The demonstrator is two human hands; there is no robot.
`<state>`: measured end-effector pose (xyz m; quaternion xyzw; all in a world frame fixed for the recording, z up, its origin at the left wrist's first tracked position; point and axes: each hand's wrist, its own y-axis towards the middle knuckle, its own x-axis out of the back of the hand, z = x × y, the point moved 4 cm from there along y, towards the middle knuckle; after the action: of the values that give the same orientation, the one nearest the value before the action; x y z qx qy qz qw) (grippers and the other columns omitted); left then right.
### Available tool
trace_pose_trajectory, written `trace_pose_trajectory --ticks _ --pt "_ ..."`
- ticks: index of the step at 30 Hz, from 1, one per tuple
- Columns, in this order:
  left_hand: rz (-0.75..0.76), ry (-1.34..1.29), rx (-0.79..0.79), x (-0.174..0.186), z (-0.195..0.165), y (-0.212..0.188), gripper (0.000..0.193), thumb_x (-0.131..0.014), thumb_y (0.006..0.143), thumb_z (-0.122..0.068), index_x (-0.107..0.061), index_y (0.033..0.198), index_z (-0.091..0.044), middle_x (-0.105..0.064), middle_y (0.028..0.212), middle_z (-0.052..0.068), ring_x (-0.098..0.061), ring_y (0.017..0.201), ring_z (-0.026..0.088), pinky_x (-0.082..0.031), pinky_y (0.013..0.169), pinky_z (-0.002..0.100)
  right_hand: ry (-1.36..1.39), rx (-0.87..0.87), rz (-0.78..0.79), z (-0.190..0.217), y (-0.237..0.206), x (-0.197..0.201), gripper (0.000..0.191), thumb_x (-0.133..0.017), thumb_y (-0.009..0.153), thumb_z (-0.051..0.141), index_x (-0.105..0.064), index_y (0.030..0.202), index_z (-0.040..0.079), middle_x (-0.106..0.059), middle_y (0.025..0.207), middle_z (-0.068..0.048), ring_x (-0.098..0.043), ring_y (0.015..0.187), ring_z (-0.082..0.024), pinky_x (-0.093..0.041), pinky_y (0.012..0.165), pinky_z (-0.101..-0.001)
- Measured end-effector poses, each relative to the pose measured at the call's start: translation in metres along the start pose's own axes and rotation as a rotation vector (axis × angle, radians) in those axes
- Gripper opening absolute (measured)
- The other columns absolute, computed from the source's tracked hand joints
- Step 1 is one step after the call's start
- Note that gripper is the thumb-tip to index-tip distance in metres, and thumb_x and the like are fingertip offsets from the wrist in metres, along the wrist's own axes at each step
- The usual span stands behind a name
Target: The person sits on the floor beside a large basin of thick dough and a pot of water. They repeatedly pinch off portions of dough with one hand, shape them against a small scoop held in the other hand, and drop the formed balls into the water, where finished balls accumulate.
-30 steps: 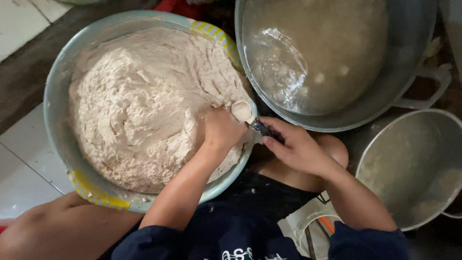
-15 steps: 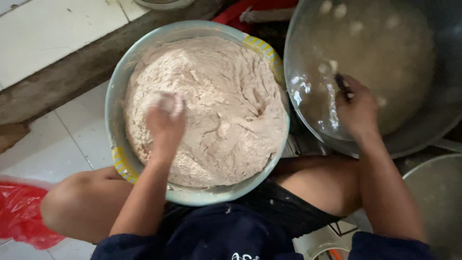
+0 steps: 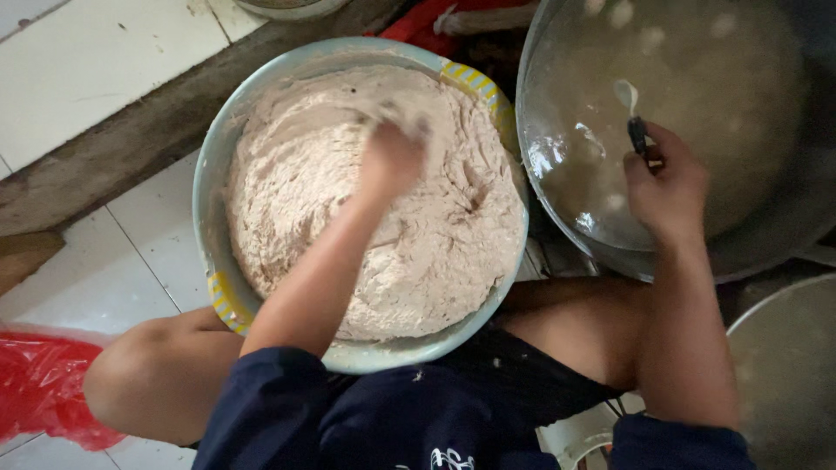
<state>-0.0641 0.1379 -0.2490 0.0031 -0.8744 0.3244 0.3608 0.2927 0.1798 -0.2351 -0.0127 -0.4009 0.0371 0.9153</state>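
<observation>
A pale blue-green bowl [image 3: 211, 183] with yellow striped patches on its rim holds a thick pinkish-white paste [image 3: 435, 252]. My left hand [image 3: 392, 157] presses into the paste near the bowl's far side, fingers blurred and smeared with it. My right hand [image 3: 666, 187] grips a spoon [image 3: 631, 109] by its dark handle, the spoon head pointing up over a large metal pot [image 3: 557, 104] of cloudy liquid where several pale lumps float.
A second metal pot [image 3: 784, 374] sits at the lower right. White floor tiles [image 3: 87, 70] and a dark wooden strip [image 3: 131, 148] lie to the left. A red plastic bag [image 3: 43, 392] is beside my bare knee [image 3: 157, 374].
My left hand moved from the bowl's near edge across the paste to its far side. My right hand carried the spoon from the bowl's rim over to the pot of liquid.
</observation>
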Motion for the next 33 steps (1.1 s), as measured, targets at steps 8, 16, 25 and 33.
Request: trace_pose_trajectory --ticks 8,16,25,33 --pt "0.134 0.434 -0.324 -0.096 -0.026 -0.116 0.091 -0.046 0.089 -0.081 -0.072 0.098 0.005 -0.073 0.098 0.025 -0.072 0.095 0.035 -0.059 0.079 0.048 -0.166 -0.049 -0.046 -0.007 0.004 0.003 0.045 -0.067 0.096 0.015 -0.066 0.140 0.007 -0.073 0.107 -0.022 -0.072 0.092 -0.035 -0.055 0.082 -0.0440" --pt "-0.029 0.597 -0.189 -0.059 -0.039 -0.010 0.099 -0.025 0.094 -0.084 -0.068 0.110 0.003 -0.072 0.104 0.024 -0.071 0.098 0.035 -0.058 0.079 0.049 -0.205 -0.073 0.024 0.003 -0.003 -0.003 0.045 -0.064 0.094 0.014 -0.063 0.139 0.010 -0.072 0.106 -0.023 -0.074 0.090 -0.035 -0.056 0.079 -0.0441" --pt "-0.008 0.612 -0.076 -0.035 -0.008 -0.032 0.092 -0.029 0.096 -0.082 -0.076 0.092 -0.003 -0.067 0.072 0.008 -0.055 0.056 0.018 -0.047 0.048 0.035 -0.155 0.021 0.297 0.005 -0.019 -0.024 0.041 -0.064 0.090 0.015 -0.069 0.131 0.015 -0.073 0.100 -0.023 -0.074 0.091 -0.039 -0.057 0.084 -0.0452" --pt "-0.003 0.475 -0.450 -0.090 -0.021 -0.080 0.069 -0.045 0.102 -0.065 -0.057 0.120 0.000 -0.062 0.062 0.014 -0.057 0.052 0.026 -0.047 0.047 0.039 -0.263 -0.039 0.058 0.000 -0.009 0.007 0.039 -0.064 0.098 0.019 -0.067 0.135 0.011 -0.073 0.106 -0.025 -0.069 0.099 -0.042 -0.055 0.086 -0.0486"
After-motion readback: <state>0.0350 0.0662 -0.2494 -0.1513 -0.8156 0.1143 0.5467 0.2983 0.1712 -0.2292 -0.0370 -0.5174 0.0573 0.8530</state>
